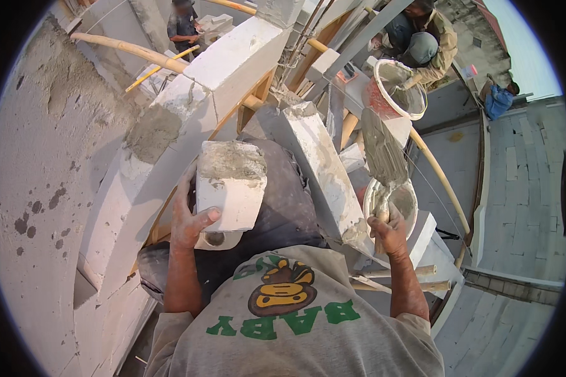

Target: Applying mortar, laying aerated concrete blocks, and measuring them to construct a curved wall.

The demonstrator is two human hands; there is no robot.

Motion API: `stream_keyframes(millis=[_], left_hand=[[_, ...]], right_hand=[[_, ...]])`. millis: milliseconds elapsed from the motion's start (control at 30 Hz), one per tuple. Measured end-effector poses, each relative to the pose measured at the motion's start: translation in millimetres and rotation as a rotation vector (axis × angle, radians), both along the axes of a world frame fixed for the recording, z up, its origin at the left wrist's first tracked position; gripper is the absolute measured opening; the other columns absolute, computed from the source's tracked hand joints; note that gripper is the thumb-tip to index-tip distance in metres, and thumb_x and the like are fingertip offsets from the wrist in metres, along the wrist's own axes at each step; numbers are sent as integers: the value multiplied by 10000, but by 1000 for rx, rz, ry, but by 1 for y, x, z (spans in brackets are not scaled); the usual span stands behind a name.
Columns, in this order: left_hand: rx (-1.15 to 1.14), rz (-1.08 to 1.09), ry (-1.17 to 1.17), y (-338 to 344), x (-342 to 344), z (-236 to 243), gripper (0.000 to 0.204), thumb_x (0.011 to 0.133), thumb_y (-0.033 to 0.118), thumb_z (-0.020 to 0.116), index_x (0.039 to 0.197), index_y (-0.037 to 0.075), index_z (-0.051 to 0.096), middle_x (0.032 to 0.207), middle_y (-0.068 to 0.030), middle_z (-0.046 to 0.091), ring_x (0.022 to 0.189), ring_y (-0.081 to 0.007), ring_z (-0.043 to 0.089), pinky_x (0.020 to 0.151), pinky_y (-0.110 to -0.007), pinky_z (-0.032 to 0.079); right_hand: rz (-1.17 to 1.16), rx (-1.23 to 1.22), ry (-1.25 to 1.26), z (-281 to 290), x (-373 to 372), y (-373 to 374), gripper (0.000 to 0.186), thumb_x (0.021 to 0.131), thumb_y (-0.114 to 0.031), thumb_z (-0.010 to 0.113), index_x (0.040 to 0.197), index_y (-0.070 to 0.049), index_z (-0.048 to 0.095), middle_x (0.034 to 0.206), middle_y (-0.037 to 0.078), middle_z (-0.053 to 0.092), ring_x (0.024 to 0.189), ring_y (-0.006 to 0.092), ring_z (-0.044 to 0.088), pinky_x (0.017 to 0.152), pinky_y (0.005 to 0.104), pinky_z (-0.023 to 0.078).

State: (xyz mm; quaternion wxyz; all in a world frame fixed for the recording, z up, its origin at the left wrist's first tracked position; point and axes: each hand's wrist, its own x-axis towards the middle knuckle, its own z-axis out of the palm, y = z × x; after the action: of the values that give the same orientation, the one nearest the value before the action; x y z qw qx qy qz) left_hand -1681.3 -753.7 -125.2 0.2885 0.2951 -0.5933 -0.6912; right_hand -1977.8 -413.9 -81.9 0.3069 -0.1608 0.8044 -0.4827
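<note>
My left hand (188, 223) grips a white block (228, 201) with grey mortar smeared along its upper part, held over my legs. My right hand (390, 232) is closed round the handle of a trowel (383, 151), whose raised blade is coated in grey mortar. Behind that hand is a white bucket (405, 207) holding grey mix. A mortar patch (152, 134) lies on the white block wall (129, 181) to my left. A long white block beam (316, 182) runs between my two hands.
A co-worker (427, 44) crouches at upper right beside a larger bucket (385, 103). Another person (182, 28) works at upper left, and one in blue (499, 97) is farther right. Bamboo poles (453, 191), stacked blocks and a grey slanted surface (44, 220) surround me, with a drop at right.
</note>
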Motion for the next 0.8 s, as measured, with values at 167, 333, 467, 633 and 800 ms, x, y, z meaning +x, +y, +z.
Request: stream_keyframes(millis=[167,333,467,633,800], left_hand=[[51,7,-24,4,-6,-10,1055,675,542,779,1437,-85,407,1305,-194,553,1202,-285,550,1048,-395,410],[304,42,118,15,-13,-54,857,785,425,721,1418,-72,429,1271,-177,563,1168,-271,570,1006,-385,448],[262,-16,82,10,-15,-64,759,824,443,655,1355,-77,501,1315,-196,553,1159,-269,573,985,-361,453],[268,75,94,9,-13,-37,925,753,510,691,1429,-64,427,1347,-188,540,1210,-265,538,1035,-369,410],[370,79,134,6,1,-32,979,729,518,710,1455,-56,394,1359,-193,531,1232,-270,525,1053,-370,392]], right_hand=[[-273,-57,-107,-5,-5,41,254,844,-171,666,1042,-29,596,754,32,601,537,138,571,500,291,484],[-622,190,-287,-43,-8,160,245,903,-308,624,944,-68,595,667,35,564,479,184,541,440,333,459],[-628,593,-623,-44,16,219,238,834,-337,637,805,-112,564,595,30,539,446,220,535,434,394,477],[-602,922,-709,33,14,260,200,794,-282,652,782,-98,577,602,43,548,450,229,543,432,399,462],[-452,1124,-564,67,-35,262,200,789,-254,645,802,-61,591,608,54,551,449,222,545,426,386,463]])
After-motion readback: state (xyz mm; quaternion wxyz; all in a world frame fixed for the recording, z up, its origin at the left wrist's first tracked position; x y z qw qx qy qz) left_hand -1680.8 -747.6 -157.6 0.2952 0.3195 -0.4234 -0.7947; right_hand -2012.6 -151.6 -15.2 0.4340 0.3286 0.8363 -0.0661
